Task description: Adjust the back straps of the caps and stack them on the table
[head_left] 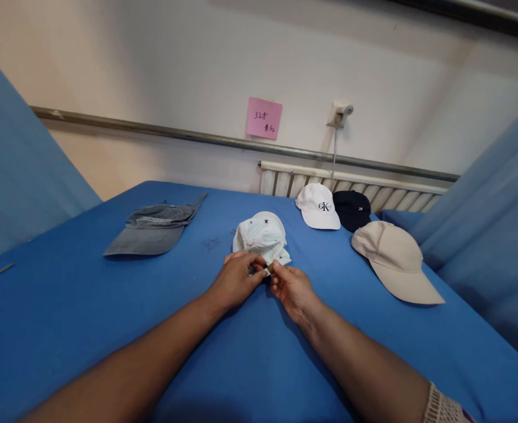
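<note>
A white cap [261, 235] lies in the middle of the blue table [109, 305], its back towards me. My left hand [236, 277] and my right hand [292, 288] meet at the cap's near edge. Both pinch its rear strap, where a small brass buckle [270, 268] shows between the fingertips. Fingers of both hands are pressed together on the strap.
A flattened grey cap [153, 229] lies to the left. A white cap with a black logo [318, 205], a black cap [352, 208] and a beige cap [395, 258] sit at the right back. Blue partitions flank both sides. A pink note [264, 118] hangs on the wall above a radiator [351, 185].
</note>
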`<action>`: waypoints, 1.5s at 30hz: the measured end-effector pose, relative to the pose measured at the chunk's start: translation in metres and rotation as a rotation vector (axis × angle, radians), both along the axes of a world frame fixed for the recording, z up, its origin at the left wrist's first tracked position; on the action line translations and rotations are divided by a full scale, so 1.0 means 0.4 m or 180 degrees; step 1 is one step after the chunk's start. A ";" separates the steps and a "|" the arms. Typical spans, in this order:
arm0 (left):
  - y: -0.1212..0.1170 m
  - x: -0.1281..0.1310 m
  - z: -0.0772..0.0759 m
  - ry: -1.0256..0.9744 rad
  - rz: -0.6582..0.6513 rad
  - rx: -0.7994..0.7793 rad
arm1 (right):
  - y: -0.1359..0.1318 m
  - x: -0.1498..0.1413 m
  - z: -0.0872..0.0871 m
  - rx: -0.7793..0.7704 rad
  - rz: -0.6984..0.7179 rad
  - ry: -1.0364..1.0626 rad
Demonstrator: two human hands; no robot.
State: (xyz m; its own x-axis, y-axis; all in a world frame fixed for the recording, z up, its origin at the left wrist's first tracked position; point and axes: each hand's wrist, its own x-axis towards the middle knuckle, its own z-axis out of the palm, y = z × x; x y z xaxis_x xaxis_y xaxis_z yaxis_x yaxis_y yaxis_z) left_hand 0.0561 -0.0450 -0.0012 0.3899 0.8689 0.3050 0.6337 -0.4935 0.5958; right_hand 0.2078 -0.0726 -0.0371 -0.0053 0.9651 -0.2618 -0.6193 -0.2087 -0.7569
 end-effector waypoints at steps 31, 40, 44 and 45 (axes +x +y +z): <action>-0.014 0.005 0.016 0.0374 -0.0251 0.0618 | -0.013 0.000 0.025 -0.0106 0.0054 0.0448; -0.022 0.009 0.011 0.0150 -0.0306 0.0925 | -0.005 -0.004 0.017 -0.0120 0.0016 0.0375; -0.022 0.015 0.010 0.0162 -0.0441 0.0954 | -0.008 -0.003 0.023 -0.0099 0.0034 0.0325; -0.019 0.016 0.007 0.0138 -0.0449 0.0912 | -0.009 -0.003 0.025 -0.0072 0.0049 0.0291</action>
